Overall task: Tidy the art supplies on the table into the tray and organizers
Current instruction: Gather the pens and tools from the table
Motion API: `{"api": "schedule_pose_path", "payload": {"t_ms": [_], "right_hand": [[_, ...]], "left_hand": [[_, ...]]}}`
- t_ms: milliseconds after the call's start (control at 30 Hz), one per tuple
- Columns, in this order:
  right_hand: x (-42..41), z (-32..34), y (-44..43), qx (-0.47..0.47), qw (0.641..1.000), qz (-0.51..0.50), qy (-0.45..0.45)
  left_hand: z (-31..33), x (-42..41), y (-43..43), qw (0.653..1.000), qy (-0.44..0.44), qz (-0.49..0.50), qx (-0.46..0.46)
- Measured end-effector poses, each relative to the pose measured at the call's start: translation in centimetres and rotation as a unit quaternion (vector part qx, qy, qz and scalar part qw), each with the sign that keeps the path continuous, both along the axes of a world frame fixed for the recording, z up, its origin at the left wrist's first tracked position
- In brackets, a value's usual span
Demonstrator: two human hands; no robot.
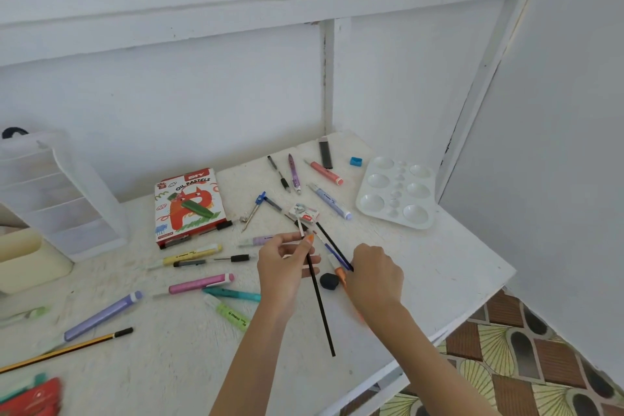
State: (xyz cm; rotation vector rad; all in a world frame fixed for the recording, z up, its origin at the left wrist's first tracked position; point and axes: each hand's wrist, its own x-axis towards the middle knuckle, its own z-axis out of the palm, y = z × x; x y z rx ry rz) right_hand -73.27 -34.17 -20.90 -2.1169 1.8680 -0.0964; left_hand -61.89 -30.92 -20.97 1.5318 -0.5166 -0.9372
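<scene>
- Left hand: fingers curled tight round a long black pencil, held raised over the tabletop.
- Right hand: fingers closed on the near end of a second black pencil, which lies on the tabletop.

Only one camera here, worn on the person's head: it looks forward and down across the table toward the wall, close enough that the left hand and right hand sit large in mid-frame. Its wide lens bows the edges, taking in the organizer far left and the floor lower right. The view seems tipped slightly, though that may be distortion.
</scene>
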Motion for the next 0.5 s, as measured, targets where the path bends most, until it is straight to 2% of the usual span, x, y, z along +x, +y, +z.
{"api": "schedule_pose_path", "payload": {"t_ms": [100,233,400,500], "right_hand": [[0.1,0.6,-0.2,-0.017,0.998,-0.021,-0.053],[2.8,2.1,0.0,0.0,0.977,0.006,-0.212],[9.2,4.9,2.8,0.098,0.909,0.13,-0.383],[13.7,6.2,4.9,0.13,0.873,0.188,-0.431]], "left_hand": [[0.4,0.7,0.6,1.0,0.004,0.015,0.002],[1.5,3.0,1.9,0.998,0.009,0.059,-0.015],[4.0,8.2,5.3,0.99,-0.028,0.116,-0.069],[5.5,12.3,8.5,0.981,-0.043,0.158,-0.107]]}}
